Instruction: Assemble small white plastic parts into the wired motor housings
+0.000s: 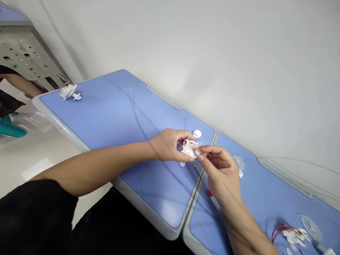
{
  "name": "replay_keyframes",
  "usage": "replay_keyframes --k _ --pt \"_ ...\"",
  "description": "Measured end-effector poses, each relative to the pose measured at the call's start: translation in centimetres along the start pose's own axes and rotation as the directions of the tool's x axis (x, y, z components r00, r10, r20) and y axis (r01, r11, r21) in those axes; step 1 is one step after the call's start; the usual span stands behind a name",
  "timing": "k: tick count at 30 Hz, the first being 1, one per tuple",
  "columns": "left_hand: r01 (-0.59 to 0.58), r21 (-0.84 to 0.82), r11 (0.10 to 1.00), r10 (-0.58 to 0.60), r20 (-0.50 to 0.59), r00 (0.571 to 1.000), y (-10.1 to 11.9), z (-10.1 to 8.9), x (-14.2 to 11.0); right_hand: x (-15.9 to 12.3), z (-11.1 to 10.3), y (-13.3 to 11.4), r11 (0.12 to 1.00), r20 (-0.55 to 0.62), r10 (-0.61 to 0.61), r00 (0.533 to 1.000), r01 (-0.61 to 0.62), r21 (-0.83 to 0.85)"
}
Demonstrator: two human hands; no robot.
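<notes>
My left hand [170, 145] is closed on a white plastic assembly [189, 148], held between thumb and fingers just over the blue table. Red wires [180, 143] come out of its left side, near the palm. From the right, my right hand [219, 163] pinches a small white part [197, 152] against the assembly; the fingertips partly hide it. A white disc [197, 134] lies just beyond the left fingers. Another small white piece [182, 164] sits below them. Beside my right wrist lies a screwdriver [205, 184] with a thin metal shaft and a red band.
Two blue tabletops [106, 109] meet at a seam along a white wall [212, 63]. A white plastic assembly [69, 92] stands at the far left corner. Clear discs [238, 162] and white parts with red wires [293, 235] lie right. Another person's arm [22, 83] shows left.
</notes>
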State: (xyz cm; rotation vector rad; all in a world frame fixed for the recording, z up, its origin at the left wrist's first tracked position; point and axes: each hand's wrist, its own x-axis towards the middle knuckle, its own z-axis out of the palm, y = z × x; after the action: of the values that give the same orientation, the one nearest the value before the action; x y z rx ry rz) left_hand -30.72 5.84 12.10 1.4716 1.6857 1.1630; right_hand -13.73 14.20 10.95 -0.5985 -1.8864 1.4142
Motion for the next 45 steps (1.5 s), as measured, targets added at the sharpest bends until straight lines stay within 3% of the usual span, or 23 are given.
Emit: replay_keyframes --k 14,21,36,45 --pt "0.021 0.0 1.0 -0.021 0.008 1.0 0.21 -0.02 -0.03 -0.26 0.04 0.09 1.0 -0.004 0.002 1.0 -0.002 -0.004" --pt "0.01 0.003 1.0 -0.01 0.016 1.0 -0.16 0.04 0.09 -0.29 -0.31 0.33 0.996 0.031 -0.01 0.999 0.013 -0.083" --pt "0.026 -0.056 0.998 -0.025 0.022 0.999 -0.35 0.26 0.25 -0.3 -0.11 0.25 1.0 0.021 0.008 1.0 -0.008 0.006" --pt "0.016 -0.052 0.999 -0.015 0.022 1.0 -0.47 0.27 0.22 -0.17 -0.33 0.32 0.997 0.052 -0.041 0.998 0.044 -0.06"
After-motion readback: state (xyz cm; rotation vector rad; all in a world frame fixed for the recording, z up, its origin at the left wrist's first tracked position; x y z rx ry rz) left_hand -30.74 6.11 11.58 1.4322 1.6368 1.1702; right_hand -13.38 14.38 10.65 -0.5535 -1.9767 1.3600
